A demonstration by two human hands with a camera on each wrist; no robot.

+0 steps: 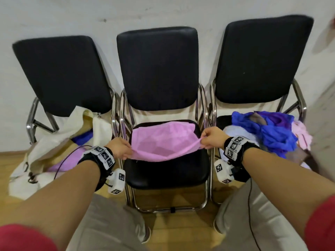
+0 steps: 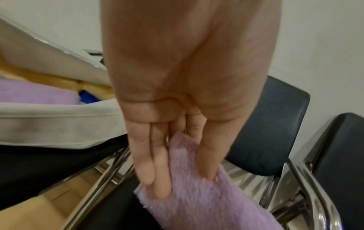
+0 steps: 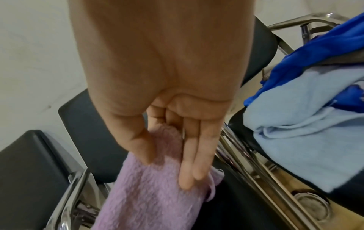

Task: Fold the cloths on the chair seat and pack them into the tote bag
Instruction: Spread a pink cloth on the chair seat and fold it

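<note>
Two hands hold one pink cloth [image 1: 164, 140] by its near corners above the seat of the middle chair [image 1: 168, 171]. The left hand [image 1: 120, 148] pinches the left corner between thumb and fingers [image 2: 160, 168], and the right hand [image 1: 213, 137] pinches the right corner the same way, thumb on one face and fingers [image 3: 194, 163] on the other. The near edge hangs in a shallow sag between the two grips; the far part of the cloth lies on the seat towards the backrest.

The tote bag [image 1: 59, 142] slumps open on the seat of the left chair [image 1: 61, 73], with violet and blue cloth visible inside. A loose heap of cloths [image 1: 268, 131], mostly blue, waits on the right chair [image 1: 261, 58].

Judged from this arrangement, the step in hand is the first fold, carrying the near edge over to the far edge. Several faults could follow:

- The grips are shallow, at the very corners; a slip on one side would drop that corner and skew the fold.
- The sag in the near edge may land as a crease or a bunched middle unless the hands draw the edge taut.
- The far part appears rumpled; folding over it could trap wrinkles.
- The cloth nearly fills the seat from side to side, so an uneven lay could let an edge slide off between the chair frames.
- The bag's limp mouth may close as a folded cloth is pushed in.
</note>
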